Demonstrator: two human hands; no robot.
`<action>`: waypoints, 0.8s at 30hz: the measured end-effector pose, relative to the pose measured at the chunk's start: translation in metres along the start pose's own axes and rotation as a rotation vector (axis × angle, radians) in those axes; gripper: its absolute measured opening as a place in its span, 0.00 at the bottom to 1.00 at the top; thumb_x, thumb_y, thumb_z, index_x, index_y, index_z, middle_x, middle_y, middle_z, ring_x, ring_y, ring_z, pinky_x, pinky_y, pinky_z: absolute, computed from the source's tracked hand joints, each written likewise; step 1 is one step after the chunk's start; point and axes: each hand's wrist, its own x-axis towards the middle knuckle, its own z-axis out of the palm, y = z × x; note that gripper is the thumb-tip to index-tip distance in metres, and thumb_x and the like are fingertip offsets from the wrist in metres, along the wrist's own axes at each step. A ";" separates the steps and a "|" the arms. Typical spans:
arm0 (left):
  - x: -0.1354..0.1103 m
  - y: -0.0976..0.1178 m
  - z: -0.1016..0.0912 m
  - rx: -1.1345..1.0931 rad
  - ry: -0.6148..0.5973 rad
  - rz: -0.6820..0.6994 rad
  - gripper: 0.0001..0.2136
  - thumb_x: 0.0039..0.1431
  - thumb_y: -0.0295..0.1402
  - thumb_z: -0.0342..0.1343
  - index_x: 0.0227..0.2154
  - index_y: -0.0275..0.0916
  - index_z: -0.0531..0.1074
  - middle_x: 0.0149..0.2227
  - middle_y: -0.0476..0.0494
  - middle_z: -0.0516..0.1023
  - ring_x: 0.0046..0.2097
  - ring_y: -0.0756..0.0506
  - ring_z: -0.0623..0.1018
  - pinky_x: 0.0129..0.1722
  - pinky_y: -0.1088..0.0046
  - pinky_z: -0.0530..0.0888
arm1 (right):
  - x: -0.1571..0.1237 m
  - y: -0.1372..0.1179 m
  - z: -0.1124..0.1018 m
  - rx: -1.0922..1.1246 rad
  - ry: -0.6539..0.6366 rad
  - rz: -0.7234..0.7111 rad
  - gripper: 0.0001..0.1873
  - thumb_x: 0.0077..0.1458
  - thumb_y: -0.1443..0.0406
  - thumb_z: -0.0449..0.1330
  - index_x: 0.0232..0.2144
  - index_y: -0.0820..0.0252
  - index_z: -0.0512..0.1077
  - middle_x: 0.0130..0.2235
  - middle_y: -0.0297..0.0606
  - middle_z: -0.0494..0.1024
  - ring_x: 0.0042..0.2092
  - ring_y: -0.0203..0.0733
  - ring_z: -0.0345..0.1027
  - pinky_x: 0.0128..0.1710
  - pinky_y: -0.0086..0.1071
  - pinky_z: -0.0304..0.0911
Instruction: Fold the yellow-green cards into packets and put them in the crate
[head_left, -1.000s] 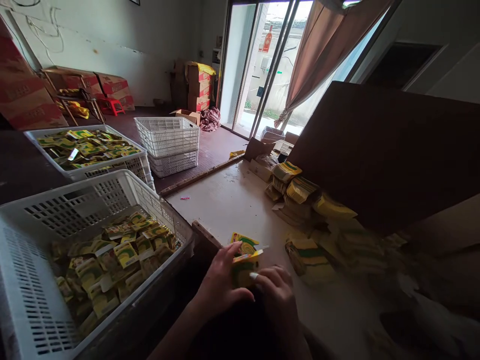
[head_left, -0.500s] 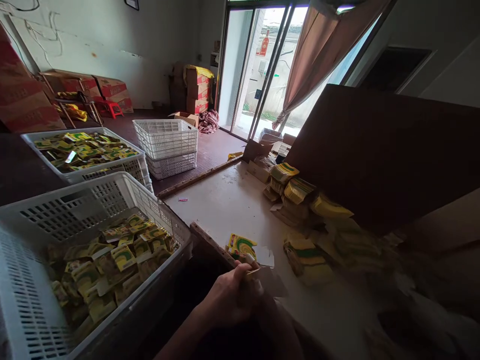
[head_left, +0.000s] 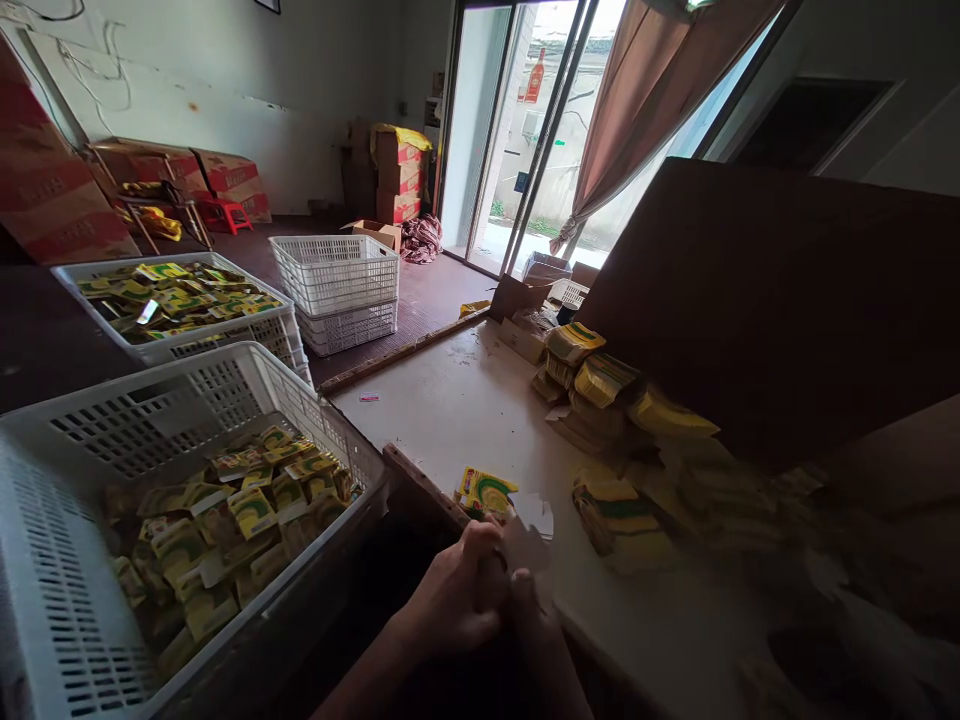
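My left hand and my right hand are pressed together at the near edge of the pale table, fingers curled in. What they grip is in shadow and I cannot make it out. Just beyond my fingers lie a yellow and green packet and a pale scrap of paper. Stacks of yellow and green packets sit to the right of my hands. A white crate holding several loose packets stands to the left of the table.
A second white crate of packets stands behind the first. Stacked white crates without contents are on the floor. A large brown cardboard flap rises at the right. Red cartons line the far wall beside glass doors.
Both hands have drawn back from the table top to its near edge and closed together. The yellow packet they were holding a second ago is out of sight.
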 end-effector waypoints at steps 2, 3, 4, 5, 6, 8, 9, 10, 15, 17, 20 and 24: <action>-0.001 -0.005 0.002 -0.045 -0.045 -0.057 0.27 0.51 0.26 0.50 0.53 0.43 0.47 0.40 0.44 0.71 0.36 0.46 0.74 0.34 0.72 0.70 | 0.000 -0.007 0.000 -0.073 -0.004 -0.111 0.27 0.67 0.58 0.49 0.67 0.53 0.58 0.63 0.43 0.62 0.65 0.45 0.55 0.62 0.37 0.57; -0.002 -0.007 0.003 -0.067 -0.056 -0.069 0.27 0.52 0.27 0.51 0.53 0.42 0.47 0.39 0.44 0.71 0.36 0.46 0.74 0.34 0.72 0.70 | 0.000 -0.011 0.000 -0.134 -0.006 -0.173 0.28 0.66 0.63 0.51 0.67 0.50 0.56 0.64 0.40 0.60 0.65 0.42 0.54 0.62 0.35 0.56; -0.002 -0.010 0.005 -0.072 -0.056 -0.063 0.27 0.52 0.28 0.52 0.53 0.41 0.47 0.39 0.44 0.71 0.36 0.45 0.74 0.34 0.71 0.71 | 0.001 -0.016 0.000 -0.195 0.002 -0.230 0.29 0.64 0.68 0.52 0.66 0.48 0.58 0.64 0.39 0.60 0.64 0.40 0.56 0.61 0.33 0.57; -0.003 -0.013 0.007 -0.058 -0.043 -0.046 0.27 0.52 0.29 0.53 0.52 0.41 0.47 0.41 0.42 0.70 0.37 0.45 0.75 0.34 0.70 0.71 | 0.003 -0.020 -0.001 -0.247 0.019 -0.278 0.30 0.62 0.72 0.52 0.64 0.47 0.62 0.63 0.38 0.62 0.63 0.39 0.58 0.60 0.31 0.59; -0.003 -0.015 0.009 -0.027 -0.022 -0.022 0.28 0.51 0.30 0.55 0.52 0.41 0.47 0.42 0.41 0.69 0.38 0.45 0.75 0.35 0.69 0.72 | 0.005 -0.023 -0.002 -0.276 0.041 -0.309 0.29 0.60 0.74 0.52 0.61 0.48 0.66 0.62 0.38 0.64 0.61 0.39 0.61 0.58 0.30 0.61; -0.004 -0.019 0.011 0.066 0.026 0.009 0.30 0.48 0.30 0.58 0.51 0.42 0.47 0.46 0.38 0.65 0.42 0.43 0.74 0.39 0.65 0.73 | 0.011 -0.027 -0.008 -0.270 0.129 -0.358 0.29 0.57 0.77 0.52 0.58 0.50 0.70 0.58 0.40 0.69 0.57 0.39 0.66 0.55 0.29 0.64; -0.003 -0.019 0.012 0.119 0.049 -0.002 0.31 0.47 0.29 0.58 0.51 0.42 0.48 0.48 0.38 0.64 0.44 0.42 0.73 0.41 0.63 0.73 | 0.013 -0.027 -0.011 -0.259 0.168 -0.383 0.31 0.57 0.78 0.52 0.58 0.50 0.70 0.57 0.40 0.70 0.57 0.39 0.67 0.54 0.30 0.65; -0.002 -0.019 0.010 0.154 0.061 -0.038 0.30 0.45 0.27 0.58 0.50 0.42 0.50 0.47 0.38 0.64 0.45 0.41 0.73 0.42 0.60 0.73 | 0.014 -0.024 -0.015 -0.253 0.187 -0.403 0.32 0.57 0.79 0.52 0.59 0.50 0.68 0.57 0.40 0.69 0.57 0.39 0.66 0.53 0.30 0.65; 0.006 -0.007 -0.006 0.123 0.014 -0.215 0.19 0.43 0.31 0.56 0.41 0.35 0.65 0.42 0.37 0.69 0.43 0.40 0.73 0.43 0.59 0.71 | 0.014 0.007 -0.026 -0.399 0.011 -0.406 0.37 0.56 0.76 0.53 0.66 0.52 0.57 0.65 0.46 0.53 0.63 0.43 0.55 0.57 0.32 0.60; 0.009 -0.002 -0.013 0.108 -0.002 -0.253 0.19 0.43 0.33 0.57 0.41 0.34 0.67 0.42 0.36 0.71 0.44 0.39 0.74 0.44 0.59 0.71 | 0.013 0.015 -0.028 -0.455 -0.101 -0.298 0.33 0.55 0.76 0.51 0.63 0.57 0.64 0.66 0.48 0.54 0.63 0.44 0.57 0.57 0.33 0.61; 0.009 0.002 -0.019 0.029 -0.041 -0.304 0.25 0.41 0.33 0.58 0.47 0.33 0.66 0.45 0.36 0.73 0.45 0.40 0.75 0.46 0.62 0.71 | 0.014 0.005 -0.036 -0.420 -0.157 -0.239 0.20 0.59 0.72 0.50 0.48 0.60 0.77 0.61 0.51 0.64 0.59 0.45 0.65 0.55 0.33 0.64; 0.007 0.003 -0.021 0.019 -0.097 -0.319 0.28 0.38 0.30 0.59 0.48 0.34 0.66 0.42 0.38 0.75 0.43 0.40 0.76 0.44 0.65 0.71 | 0.019 -0.028 -0.049 -0.333 -0.224 -0.213 0.11 0.56 0.69 0.58 0.38 0.58 0.79 0.53 0.49 0.72 0.53 0.44 0.71 0.49 0.32 0.68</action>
